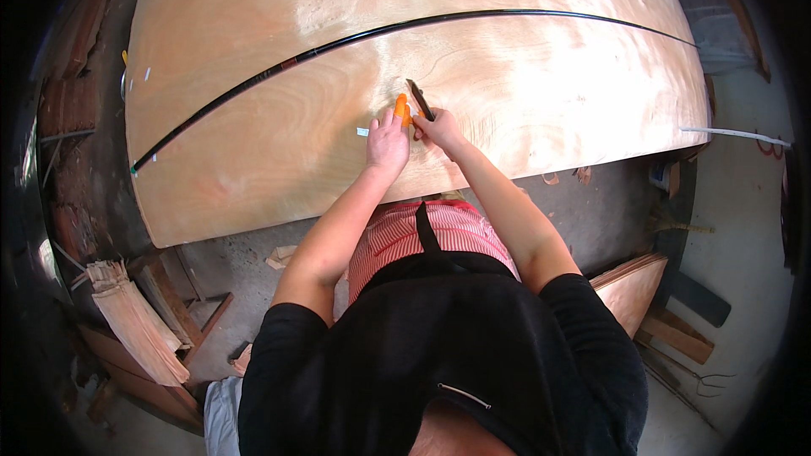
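Observation:
A large, pale wood veneer sheet [279, 152] lies before me, with wavy grain. My left hand [389, 147] rests on it near the middle, fingers stretched forward. Orange covers [400, 106] appear to sit on its fingertips. Just to its right, my right hand [440, 129] is closed around a dark, narrow, knife-like tool [420, 100], its tip tilted up and left. Beside the left fingers lies a small whitish-blue piece [362, 132]. What the orange-tipped fingers touch is too small to make out.
A long black tapered rod [338, 41] arcs across the sheet beyond my hands. Veneer strips [135, 321] and a wooden frame [205, 327] stand at lower left. At lower right are a stack of sheets [634, 287] and a pronged fork [708, 382]. A white strip [735, 133] juts from the right edge.

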Tool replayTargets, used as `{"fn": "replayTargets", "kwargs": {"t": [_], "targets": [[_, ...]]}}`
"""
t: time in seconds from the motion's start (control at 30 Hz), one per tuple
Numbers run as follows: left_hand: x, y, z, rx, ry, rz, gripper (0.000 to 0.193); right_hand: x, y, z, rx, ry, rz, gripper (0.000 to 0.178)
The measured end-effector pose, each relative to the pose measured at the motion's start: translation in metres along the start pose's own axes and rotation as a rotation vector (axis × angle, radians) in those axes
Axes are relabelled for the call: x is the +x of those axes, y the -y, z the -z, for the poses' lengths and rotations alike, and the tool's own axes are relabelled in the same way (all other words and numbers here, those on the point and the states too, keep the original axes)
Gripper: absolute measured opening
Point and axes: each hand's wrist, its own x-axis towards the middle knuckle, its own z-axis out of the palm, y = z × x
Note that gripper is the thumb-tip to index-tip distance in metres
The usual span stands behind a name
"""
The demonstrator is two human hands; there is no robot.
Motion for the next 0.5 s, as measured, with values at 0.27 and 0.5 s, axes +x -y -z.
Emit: {"fn": "replayTargets", "kwargs": {"t": [0.27,0.5], "targets": [[0.001,0.003,-0.006,0.043,0.065,-0.001,0.032,0.004,0.035,0.063,-0.789,0.033,0.063,0.017],[-0.025,0.013,-0.001,-0.249,-0.023,-0.074,0.037,-0.055,-0.035,0.021,0.11,0.156,-0.175,0.023]]}}
